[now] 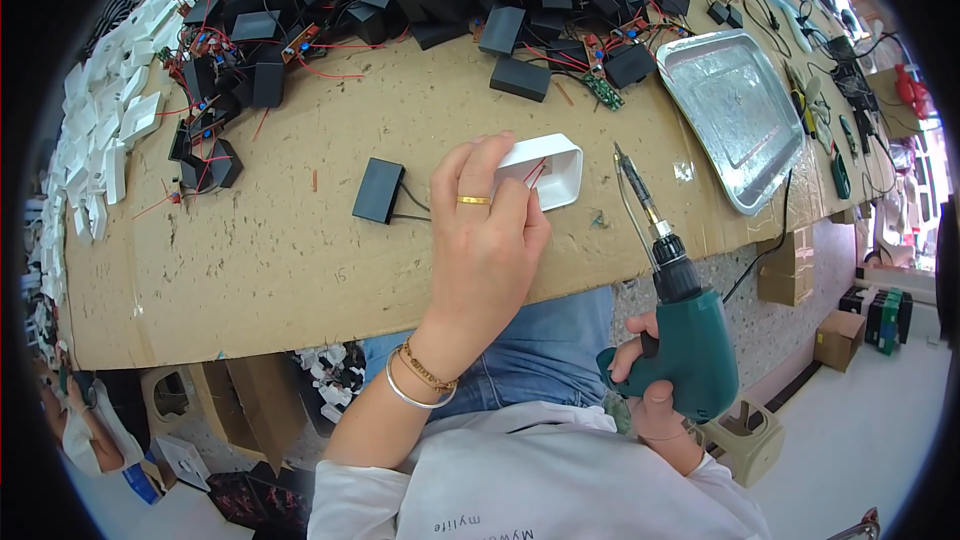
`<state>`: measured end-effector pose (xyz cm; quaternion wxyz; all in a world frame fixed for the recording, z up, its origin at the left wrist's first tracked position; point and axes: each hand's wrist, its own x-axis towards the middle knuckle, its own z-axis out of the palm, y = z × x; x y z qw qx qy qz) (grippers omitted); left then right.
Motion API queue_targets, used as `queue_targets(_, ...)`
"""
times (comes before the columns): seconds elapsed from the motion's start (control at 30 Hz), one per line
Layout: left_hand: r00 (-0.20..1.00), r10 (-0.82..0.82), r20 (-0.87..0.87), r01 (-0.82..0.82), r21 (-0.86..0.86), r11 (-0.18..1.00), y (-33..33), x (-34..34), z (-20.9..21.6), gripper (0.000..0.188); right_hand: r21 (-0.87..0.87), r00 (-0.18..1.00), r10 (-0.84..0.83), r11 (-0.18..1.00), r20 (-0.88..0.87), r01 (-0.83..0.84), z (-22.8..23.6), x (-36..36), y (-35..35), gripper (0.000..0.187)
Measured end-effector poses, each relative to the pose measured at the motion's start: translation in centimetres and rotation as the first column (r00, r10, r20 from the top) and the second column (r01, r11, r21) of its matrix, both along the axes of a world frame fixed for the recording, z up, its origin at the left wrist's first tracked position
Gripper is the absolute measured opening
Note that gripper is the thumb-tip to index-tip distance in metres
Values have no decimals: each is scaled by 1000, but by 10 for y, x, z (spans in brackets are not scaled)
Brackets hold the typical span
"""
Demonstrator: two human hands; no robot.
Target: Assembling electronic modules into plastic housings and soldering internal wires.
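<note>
My left hand (482, 225) is closed around a small white plastic case (562, 175) at the middle of the table. Red wires show inside the case, while some fingertips are hidden in its opening. Just left of that hand lies a black box (379, 191), with dark leads running from it under my fingers. In my right hand (650, 390) is a green pistol-shaped soldering gun (705, 350), gripped by its handle below the table's front edge. Its metal tip and thin feed tube point up toward the table, to the right of the white case and apart from it.
Black boxes (520, 79) with red wires and small circuit boards are heaped along the back. White cases (140, 118) pile up at the left. A metal tray (790, 130) sits at the right, beside hand tools (838, 172). Cardboard (300, 280) covers the table.
</note>
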<state>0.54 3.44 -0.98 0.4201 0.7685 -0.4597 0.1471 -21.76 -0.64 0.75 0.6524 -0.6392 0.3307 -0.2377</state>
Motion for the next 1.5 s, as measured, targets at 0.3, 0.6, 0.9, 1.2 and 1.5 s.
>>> queue_targets(0.3, 1000, -5, 3, 5, 12, 1000, 0, 0, 0, 15, 17, 1000, 2, 1000, -17, -1, 1, 3, -1, 92)
queue_targets(0.6, 1000, -16, 10, 16, -4, 1000, 4, 1, 0, 29, 6, 1000, -22, 1000, -2, 22, 0, 6, 1, 92)
queue_targets(0.9, 996, -83, -20, 86, 259, 962, 28, 23, 31, 74, -42, 991, -100, 994, 93, 105, -5, 4, -11, 86)
queue_targets(1.2, 965, -134, -224, 179, 197, 964, 29, 36, 32, 71, -290, 921, -172, 915, 351, 281, -2, 11, -59, 64)
queue_targets(1.5, 749, -176, -638, 116, -135, 984, 72, 50, 66, 70, -227, 896, -180, 930, 407, 289, -13, 1, -59, 61)
